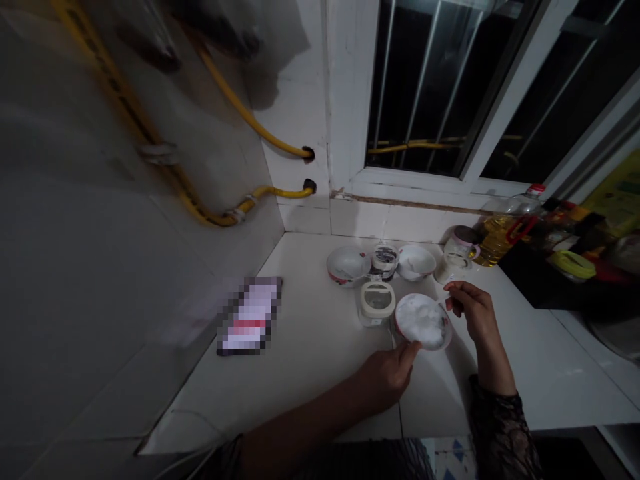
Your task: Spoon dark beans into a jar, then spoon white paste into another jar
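My left hand is closed on the near rim of a small bowl, thumb against its edge. The bowl holds white, lumpy stuff, powdery or foamy; I cannot tell which. My right hand is closed in a pinch just right of the bowl. A thin pale handle runs from its fingertips toward the bowl; its far end does not show clearly. Touching or close to the bowl on the left is a square clear jar with a cream lid.
Behind stand a white bowl, a small lidded jar, another bowl and a clear container. An oil bottle and a dark rack are at right. A blurred-out phone-like object lies left, by the wall.
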`<state>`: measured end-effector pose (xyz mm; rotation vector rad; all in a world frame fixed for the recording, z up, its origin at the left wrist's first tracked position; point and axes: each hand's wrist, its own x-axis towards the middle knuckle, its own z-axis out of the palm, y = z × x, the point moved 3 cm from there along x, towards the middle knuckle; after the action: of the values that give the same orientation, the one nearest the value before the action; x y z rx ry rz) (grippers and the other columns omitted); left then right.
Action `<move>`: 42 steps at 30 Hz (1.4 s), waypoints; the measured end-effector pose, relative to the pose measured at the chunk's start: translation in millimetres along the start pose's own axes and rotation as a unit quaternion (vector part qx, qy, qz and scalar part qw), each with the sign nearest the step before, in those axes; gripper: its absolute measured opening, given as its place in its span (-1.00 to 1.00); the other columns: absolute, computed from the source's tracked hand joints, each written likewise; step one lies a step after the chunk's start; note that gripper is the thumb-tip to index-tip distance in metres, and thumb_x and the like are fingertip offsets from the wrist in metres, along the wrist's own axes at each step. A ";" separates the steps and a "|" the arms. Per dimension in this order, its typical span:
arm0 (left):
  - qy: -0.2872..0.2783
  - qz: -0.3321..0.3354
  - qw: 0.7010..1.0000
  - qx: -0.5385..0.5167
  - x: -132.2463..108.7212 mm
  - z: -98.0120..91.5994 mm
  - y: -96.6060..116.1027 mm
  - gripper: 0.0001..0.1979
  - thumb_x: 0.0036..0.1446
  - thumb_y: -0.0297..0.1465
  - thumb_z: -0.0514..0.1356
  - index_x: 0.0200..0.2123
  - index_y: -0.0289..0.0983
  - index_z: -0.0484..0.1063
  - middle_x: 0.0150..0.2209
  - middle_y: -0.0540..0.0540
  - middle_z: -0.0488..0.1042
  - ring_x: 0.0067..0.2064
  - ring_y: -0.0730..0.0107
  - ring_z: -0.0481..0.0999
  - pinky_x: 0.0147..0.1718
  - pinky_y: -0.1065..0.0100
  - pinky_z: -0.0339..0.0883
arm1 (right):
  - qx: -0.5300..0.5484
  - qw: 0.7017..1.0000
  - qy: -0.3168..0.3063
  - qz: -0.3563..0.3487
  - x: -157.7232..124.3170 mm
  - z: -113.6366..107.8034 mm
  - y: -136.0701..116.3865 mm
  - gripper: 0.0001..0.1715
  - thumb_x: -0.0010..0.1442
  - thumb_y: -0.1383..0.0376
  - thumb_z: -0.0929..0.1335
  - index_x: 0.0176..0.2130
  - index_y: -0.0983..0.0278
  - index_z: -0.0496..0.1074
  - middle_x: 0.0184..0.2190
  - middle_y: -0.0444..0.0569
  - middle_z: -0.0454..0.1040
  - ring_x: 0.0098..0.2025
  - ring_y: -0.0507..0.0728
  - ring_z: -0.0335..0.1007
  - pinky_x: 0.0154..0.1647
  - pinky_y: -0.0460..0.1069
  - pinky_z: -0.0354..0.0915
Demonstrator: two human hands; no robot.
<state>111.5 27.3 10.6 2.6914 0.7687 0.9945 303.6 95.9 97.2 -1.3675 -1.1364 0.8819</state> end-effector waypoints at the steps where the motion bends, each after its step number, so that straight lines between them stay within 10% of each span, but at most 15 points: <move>1: 0.002 0.003 1.000 0.005 -0.1 0.0 0.1 -0.58 0.24 -0.58 -0.09 0.18 -0.46 0.08 -0.12 -0.33 0.51 -0.22 0.19 0.60 -0.35 0.25 0.54 | 0.015 1.000 0.001 0.008 0.4 -0.2 -0.1 -0.79 -0.15 0.18 0.40 -0.48 0.28 0.45 -0.76 -0.16 0.34 -0.70 -0.04 0.03 -0.67 -0.09 -0.06; 8: -0.010 0.006 1.000 0.020 -0.3 2.8 -0.3 -0.54 0.25 -0.57 -0.10 0.21 -0.43 -0.03 -0.10 -0.31 0.50 -0.17 0.19 0.59 -0.31 0.27 0.53 | 0.093 0.995 -0.019 0.029 -2.2 17.3 1.5 -0.65 -0.18 0.10 0.47 -0.43 0.28 0.42 -0.70 -0.14 0.41 -0.72 -0.06 -0.01 -0.72 -0.11 -0.11; 13: -0.021 0.003 1.000 0.022 -0.4 4.8 -1.0 -0.54 0.23 -0.58 -0.09 0.20 -0.43 -0.01 -0.09 -0.31 0.49 -0.18 0.19 0.59 -0.29 0.25 0.54 | -0.005 0.992 -0.046 -0.115 -17.1 43.2 -3.3 -0.70 0.14 0.05 0.36 -0.31 0.25 0.41 -0.57 -0.12 0.47 -0.65 -0.02 0.14 -0.64 -0.10 0.09; 21: -0.037 -0.009 0.999 0.012 0.7 5.0 -1.5 -0.56 0.24 -0.57 -0.08 0.19 -0.42 0.03 -0.18 -0.25 0.50 -0.25 0.22 0.59 -0.32 0.26 0.53 | -0.261 0.838 -0.162 -0.451 -46.0 69.3 -21.8 -0.77 0.31 0.37 0.21 -0.24 0.24 0.45 -0.41 0.01 0.53 -0.39 0.11 0.39 -0.39 -0.01 0.31; 30: -0.009 0.003 1.000 0.015 -1.3 4.1 -1.5 -0.54 0.24 -0.57 -0.06 0.21 -0.44 0.02 -0.09 -0.32 0.49 -0.16 0.21 0.58 -0.28 0.27 0.53 | -0.105 0.973 0.003 -0.206 -21.0 17.3 -14.3 -0.77 0.22 0.13 0.32 -0.31 0.25 0.43 -0.60 -0.16 0.39 -0.54 0.05 0.28 -0.50 -0.07 0.19; 42: -0.009 -0.002 1.000 0.014 -2.4 4.3 -1.8 -0.56 0.28 -0.55 -0.11 0.22 -0.42 0.01 -0.11 -0.30 0.50 -0.17 0.21 0.59 -0.28 0.26 0.54 | -0.204 0.964 -0.139 -0.097 -13.5 24.2 3.9 -0.67 0.19 0.10 0.28 -0.46 0.25 0.40 -0.62 -0.15 0.37 -0.55 0.03 0.22 -0.51 -0.08 0.12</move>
<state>112.0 27.6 5.5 2.7187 0.7901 0.9633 277.6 89.8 89.0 -1.4549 -1.7122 0.7360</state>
